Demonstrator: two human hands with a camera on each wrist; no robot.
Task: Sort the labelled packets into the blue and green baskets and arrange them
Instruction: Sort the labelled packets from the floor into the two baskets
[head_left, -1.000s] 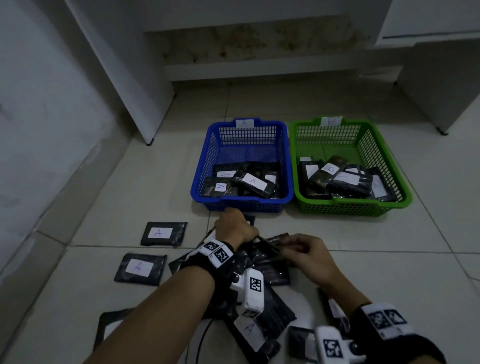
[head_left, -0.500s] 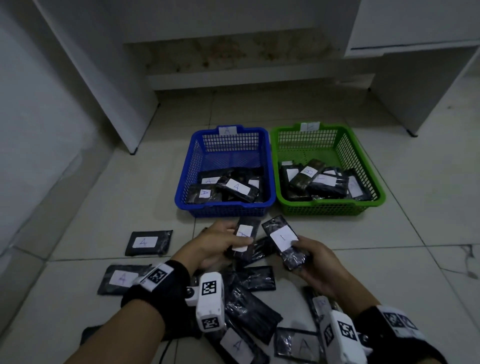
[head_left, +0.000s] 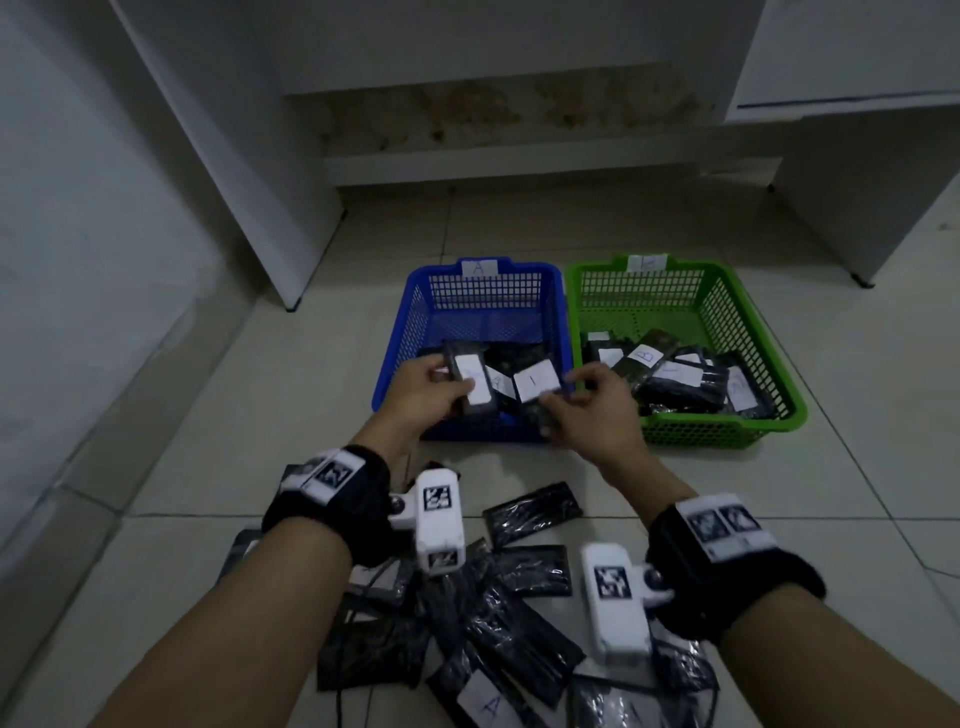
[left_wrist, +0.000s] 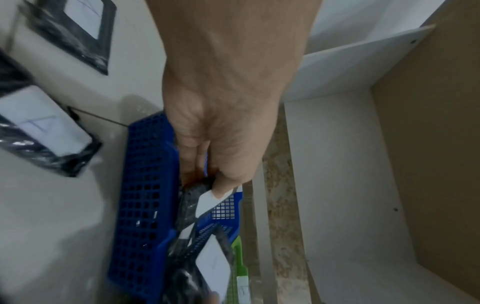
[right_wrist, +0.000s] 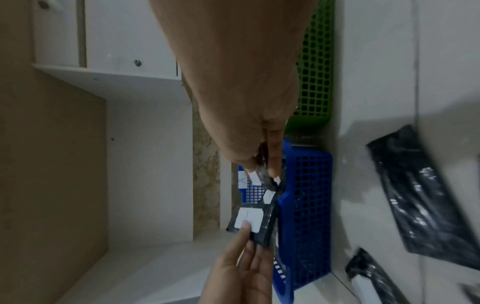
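Over the front of the blue basket (head_left: 397, 358), which is tagged A, my left hand (head_left: 457, 395) grips a black packet (head_left: 470, 382) with a white label. My right hand (head_left: 566, 400) pinches a second black labelled packet (head_left: 537, 382) over the same basket's front right corner, beside the green basket (head_left: 779, 384). Both baskets hold several labelled packets in their near halves. The left wrist view shows the thumb pressed on the label of the held packet (left_wrist: 207, 201) above the blue basket (left_wrist: 145, 205). The right wrist view shows my fingertips pinching the end of a packet (right_wrist: 259, 179).
A pile of loose black packets (head_left: 493, 623) lies on the tiled floor under my wrists, one with an A label (head_left: 488, 704). A white cabinet panel (head_left: 291, 249) stands behind the baskets on the left, another cabinet (head_left: 857, 208) on the right, and a wall runs along the left.
Both hands picked a packet each from the floor pile, turned the labels up, and carried them forward to above the blue basket's front.
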